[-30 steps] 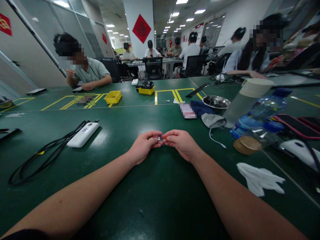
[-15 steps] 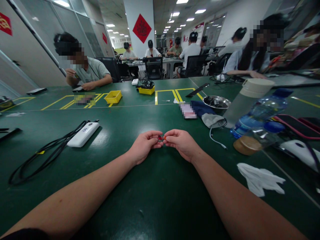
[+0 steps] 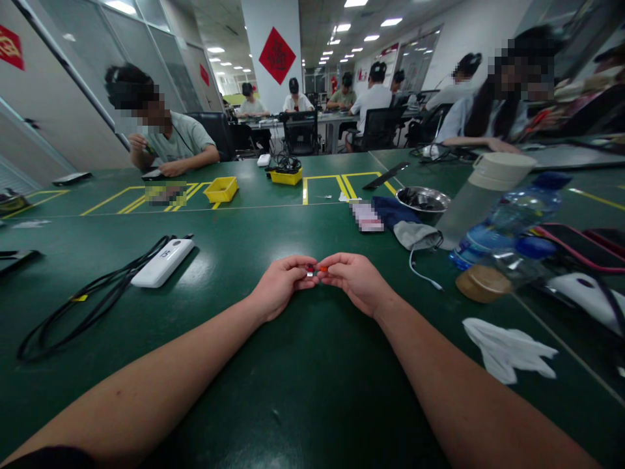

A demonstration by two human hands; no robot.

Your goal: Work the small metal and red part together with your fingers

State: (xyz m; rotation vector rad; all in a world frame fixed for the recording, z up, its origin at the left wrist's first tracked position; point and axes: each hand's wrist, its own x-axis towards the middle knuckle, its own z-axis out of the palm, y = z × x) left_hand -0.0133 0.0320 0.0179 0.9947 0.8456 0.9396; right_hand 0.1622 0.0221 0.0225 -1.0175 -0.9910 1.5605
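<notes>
Above the middle of the green table, my two hands meet fingertip to fingertip. My left hand pinches a small red and silvery piece, mostly covered by the fingers. A small orange piece sits between the thumb and fingers of my right hand. The two pieces are close together; whether they touch I cannot tell. Both are too small to name by kind.
At left lies a white power bank beside a looped black cable. On the right stand a water bottle, a tumbler and a metal bowl, with a white glove nearer. Yellow trays stand farther back.
The red and silvery piece has turned slightly in my left fingers, and more of the orange piece shows in my right. Both hands stay in nearly the same place.
</notes>
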